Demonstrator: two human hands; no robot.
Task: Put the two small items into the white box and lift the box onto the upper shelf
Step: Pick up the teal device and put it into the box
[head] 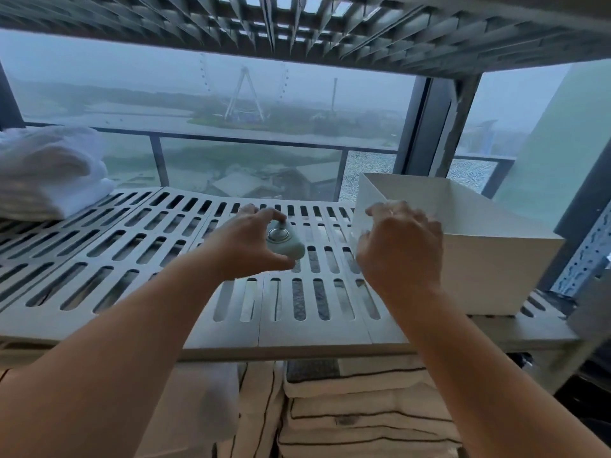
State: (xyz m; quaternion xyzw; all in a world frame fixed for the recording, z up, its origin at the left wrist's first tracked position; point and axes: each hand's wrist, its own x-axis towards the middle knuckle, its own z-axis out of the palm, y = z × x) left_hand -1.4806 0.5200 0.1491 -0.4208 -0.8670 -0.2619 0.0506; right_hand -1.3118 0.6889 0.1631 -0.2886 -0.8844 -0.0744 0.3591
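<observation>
OK, both forearms reach forward and up over the slotted shelf (132, 259), palms facing away from the camera. Left hand (246, 247) is curled around a small pale-green rounded item (287, 244) with a shiny metal disc on top: fingertips sit on its far top edge, thumb reaches under its near side. Whether the item is lifted or resting on the slats, can't tell. Right hand (400, 246) is beside it, fingers bent and loosely spread, grasping nothing I can see; it hovers in front of the near-left corner of the white box (502, 269), and contact with the box wall isn't clear.

The green item sits between the two hands, nearer the left, just left of the box. Only one small item is visible.

The box stands open-topped at the right end of the same shelf, upright. The inner walls in view are bare white; the floor of the box is hidden by its front wall.

Folded white towels (46, 173) lie at the shelf's far left. Striped folded linens (357, 411) are stacked on the level below. Another grated shelf (330, 24) is overhead.
</observation>
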